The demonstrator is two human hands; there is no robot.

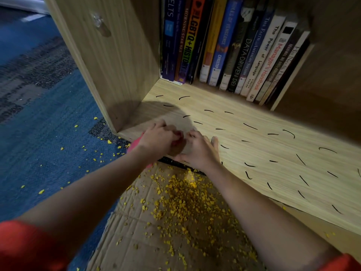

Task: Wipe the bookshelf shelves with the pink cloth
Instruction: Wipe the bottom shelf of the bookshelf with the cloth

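Pink cloth (134, 144) clenched in left hand (156, 140) at wooden shelf (254, 153) front edge, right hand (199, 151) alongside, fingers (214, 140) loosely spread on the wood.

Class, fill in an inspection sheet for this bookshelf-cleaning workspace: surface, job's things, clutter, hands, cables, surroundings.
Surface: wooden shelf, light grain, dotted with short black curved marks.
Job's things: pink cloth, bunched at the shelf's front left corner, mostly hidden under the left hand.
Clutter: yellow crumbs scattered over a cardboard sheet below the shelf edge; a few lie on the carpet.
Hands: left hand grips the cloth; right hand rests on the shelf beside it, grip unclear.
Cables: nothing seen.
Surroundings: row of books at the shelf's back, the right ones leaning; blue carpet to the left.
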